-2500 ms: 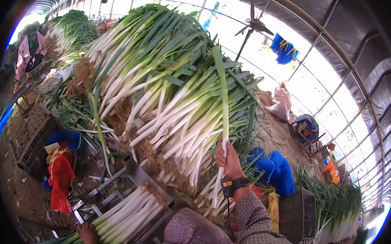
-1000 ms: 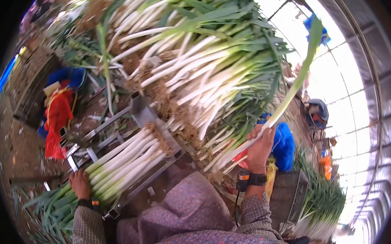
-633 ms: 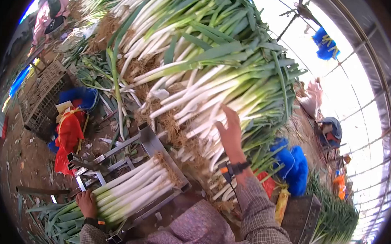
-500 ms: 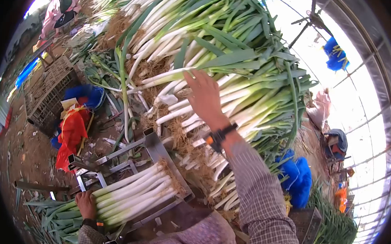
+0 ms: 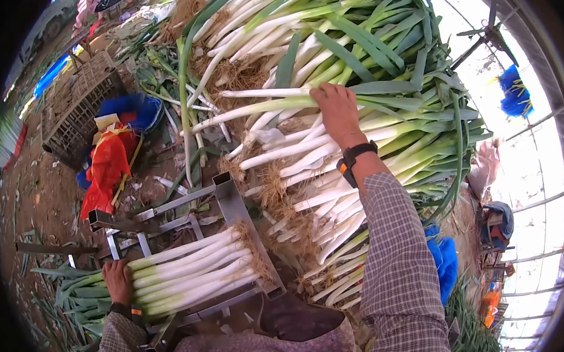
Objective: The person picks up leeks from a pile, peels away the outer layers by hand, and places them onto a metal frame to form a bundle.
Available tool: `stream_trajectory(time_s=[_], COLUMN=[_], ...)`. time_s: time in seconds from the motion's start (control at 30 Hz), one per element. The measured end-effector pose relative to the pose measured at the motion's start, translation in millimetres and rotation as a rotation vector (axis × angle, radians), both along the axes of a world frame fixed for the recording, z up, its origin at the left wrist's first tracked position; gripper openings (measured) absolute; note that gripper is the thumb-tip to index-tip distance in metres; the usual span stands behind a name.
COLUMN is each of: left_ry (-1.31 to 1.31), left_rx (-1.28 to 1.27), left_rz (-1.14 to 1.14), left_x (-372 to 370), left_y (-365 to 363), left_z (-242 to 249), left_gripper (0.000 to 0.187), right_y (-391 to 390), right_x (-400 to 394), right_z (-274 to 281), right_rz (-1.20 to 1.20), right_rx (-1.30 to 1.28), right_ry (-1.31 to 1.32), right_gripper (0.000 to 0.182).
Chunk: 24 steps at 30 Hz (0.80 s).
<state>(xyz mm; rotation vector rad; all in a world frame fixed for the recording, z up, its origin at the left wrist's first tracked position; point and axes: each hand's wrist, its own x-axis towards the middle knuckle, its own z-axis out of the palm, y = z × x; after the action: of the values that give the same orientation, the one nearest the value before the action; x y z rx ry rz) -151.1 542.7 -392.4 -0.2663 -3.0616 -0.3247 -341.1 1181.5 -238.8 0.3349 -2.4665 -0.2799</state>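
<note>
A row of leeks (image 5: 194, 273) lies side by side in a metal frame (image 5: 256, 238), white stalks and roots toward the frame's end plate. My left hand (image 5: 118, 281) is closed over their green part at the left. Over a large heap of leeks (image 5: 335, 140), my right hand (image 5: 339, 115) grips a leek (image 5: 266, 105) by its upper stalk, where white turns green. A second white stalk (image 5: 261, 93) runs just above it, also reaching the fingers. The right palm and the undersides of the fingers are hidden.
A plastic crate (image 5: 84, 111) stands at the left, with red netting (image 5: 107, 173) and blue netting (image 5: 138, 114) beside it. More blue netting (image 5: 443, 258) lies right of my arm. Loose leaves litter the dirt floor (image 5: 32, 204). Another leek bundle (image 5: 6, 136) stands far left.
My right hand has shifted up and right in view and closed on a leek, whose root end now lies lifted or turned slightly. My left hand stays on the framed leeks. The view has shifted.
</note>
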Motion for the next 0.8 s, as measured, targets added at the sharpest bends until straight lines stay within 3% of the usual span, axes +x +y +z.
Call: stream_trajectory(time_s=[0.13, 0.27, 0.3, 0.43, 0.47, 0.53, 0.6, 0.63, 0.8], left_ry=[-0.006, -0.008, -0.012, -0.020, -0.022, -0.029, -0.048, -0.055, -0.043], left_rx=[0.008, -0.022, -0.024, -0.048, -0.055, -0.077, -0.070, -0.094, -0.089], left_rz=[-0.003, 0.013, 0.015, -0.007, -0.014, -0.019, -0.008, -0.005, 0.011], left_x=[-0.8, -2.0, -1.0, -0.1, -1.3, -1.8, -2.0, -1.9, -3.2], left_y=[3.1, -6.0, -6.3, -9.5, -12.5, -16.5, -15.4, -13.1, -22.8], left_z=[2.6, -9.7, -9.9, -13.5, -16.9, -20.7, -18.7, -15.3, -32.4], left_gripper=[0.030, 0.029, 0.029, 0.031, 0.031, 0.032, 0.033, 0.033, 0.035], right_y=[-25.4, -21.3, -12.5, 49.5, 74.1, 96.5, 112.6, 124.3, 162.0], right_x=[-26.3, -43.6, -33.6, 73.5, 111.7, 200.5, 280.7, 314.2, 409.7], right_z=[16.3, 61.1, 78.5, 200.4, 224.8, 254.1, 256.4, 247.7, 141.4], right_rz=[-0.309, -0.406, -0.375, -0.239, -0.139, -0.164, -0.367, -0.341, -0.444], right_rx=[-0.031, 0.377, 0.355, 0.235, 0.189, 0.247, 0.233, 0.164, 0.157], right_ry=[-0.255, -0.307, -0.191, 0.038, 0.093, 0.185, 0.105, 0.075, -0.119], right_gripper=[0.027, 0.021, 0.019, 0.023, 0.021, 0.022, 0.025, 0.026, 0.024])
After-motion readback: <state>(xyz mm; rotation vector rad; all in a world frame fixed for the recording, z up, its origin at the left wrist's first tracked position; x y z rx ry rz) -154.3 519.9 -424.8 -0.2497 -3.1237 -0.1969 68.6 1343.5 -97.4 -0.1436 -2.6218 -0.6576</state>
